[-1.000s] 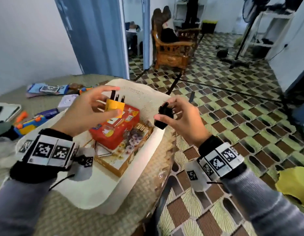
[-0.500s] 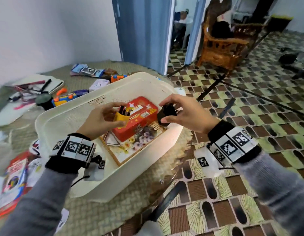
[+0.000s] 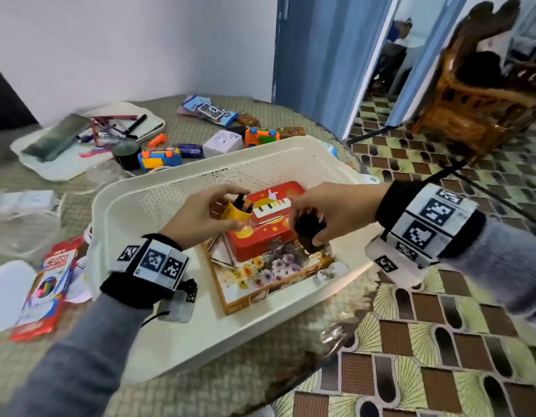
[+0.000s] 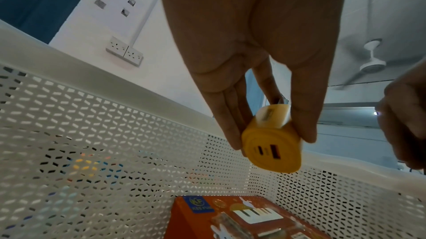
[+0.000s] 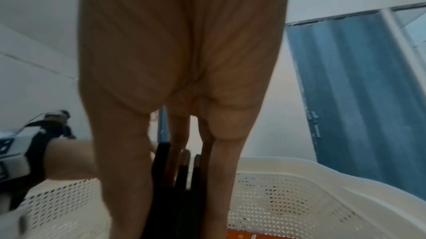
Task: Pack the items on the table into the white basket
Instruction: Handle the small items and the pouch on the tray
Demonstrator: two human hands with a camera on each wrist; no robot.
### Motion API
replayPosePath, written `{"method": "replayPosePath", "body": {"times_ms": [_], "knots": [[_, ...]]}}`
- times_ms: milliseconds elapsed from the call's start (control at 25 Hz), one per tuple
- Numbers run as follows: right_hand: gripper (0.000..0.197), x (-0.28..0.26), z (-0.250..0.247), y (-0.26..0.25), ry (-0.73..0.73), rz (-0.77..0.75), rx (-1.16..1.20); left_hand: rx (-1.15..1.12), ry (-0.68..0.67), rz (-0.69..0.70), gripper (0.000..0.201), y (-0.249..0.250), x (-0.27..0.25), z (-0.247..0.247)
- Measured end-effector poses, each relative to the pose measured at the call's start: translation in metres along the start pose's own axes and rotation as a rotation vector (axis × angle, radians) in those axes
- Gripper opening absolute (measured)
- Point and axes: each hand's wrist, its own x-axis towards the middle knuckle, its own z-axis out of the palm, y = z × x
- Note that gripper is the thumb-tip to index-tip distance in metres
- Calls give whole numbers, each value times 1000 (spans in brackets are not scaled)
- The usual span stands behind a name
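Head view showed both my hands over the white basket (image 3: 158,194). My left hand (image 3: 197,218) pinched a yellow plug adapter (image 4: 272,148) between thumb and fingers, above the red tin (image 3: 260,236). My right hand (image 3: 330,212) gripped a black adapter (image 3: 309,228), fingers curled round it, just beside that tin.

A yellow charger (image 3: 236,212) (prongs pointing up, two ports on its base) and a black plug adapter (image 3: 309,229) are hanging above the white basket (image 3: 158,203), at 9 and 3 o'clock of the red tin (image 3: 265,225) lying inside.
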Motion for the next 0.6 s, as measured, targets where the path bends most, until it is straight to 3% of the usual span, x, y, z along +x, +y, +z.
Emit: {"method": "replayPosePath", "body": {"times_ms": [160,360,600], "knots": [[37,31,-3,4,-181,-53,-67,64,-21,-23,52,-7,-2,3],[38,64,2,8,-241,-127,-154,79,-1,-34,52,-12,-4,3],[40,105,61,12,-499,-304,-253,67,88,-152,52,-13,-9,12]]}}
